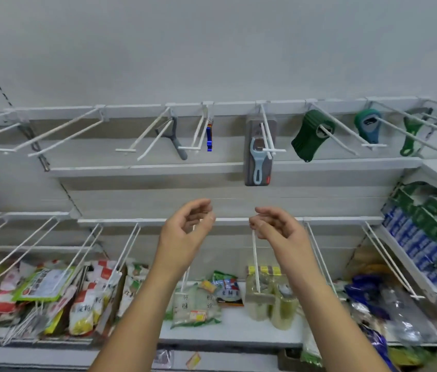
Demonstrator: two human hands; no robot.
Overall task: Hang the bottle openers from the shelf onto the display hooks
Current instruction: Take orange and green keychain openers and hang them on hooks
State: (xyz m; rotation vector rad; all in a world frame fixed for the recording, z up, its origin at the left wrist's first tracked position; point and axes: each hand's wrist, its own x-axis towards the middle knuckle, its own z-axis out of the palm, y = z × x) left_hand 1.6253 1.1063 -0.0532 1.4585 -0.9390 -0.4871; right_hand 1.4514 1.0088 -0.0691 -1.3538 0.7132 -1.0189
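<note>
- Both hands are raised side by side with a gap between them: our left hand (185,229) and our right hand (276,232). The fingers of each are loosely curled and neither holds anything.
- Upper row of white display hooks (147,131), above the hands, carrying six openers, entered here from left to right.
- Grey Y-shaped opener (175,140), up and slightly left of the left hand.
- Small blue opener (209,139), straight above the left hand's fingertips.
- Carded grey-and-blue opener (259,157), above the gap between the hands and nearest to them.
- Dark green opener (310,136), up and right of the right hand.
- Teal-and-blue opener (369,127), further right.
- Light green opener (410,135), furthest right.
- White shelf (158,167), behind the openers and above the hands.
- Lower hook (255,259), running down from just beside the right hand's fingertips. We cannot tell whether they touch. A clear packet (261,299) hangs at its end.
- Food packets (83,304), below and left of the hands.
- Blue-and-green boxes (421,237), right of the right hand.
</note>
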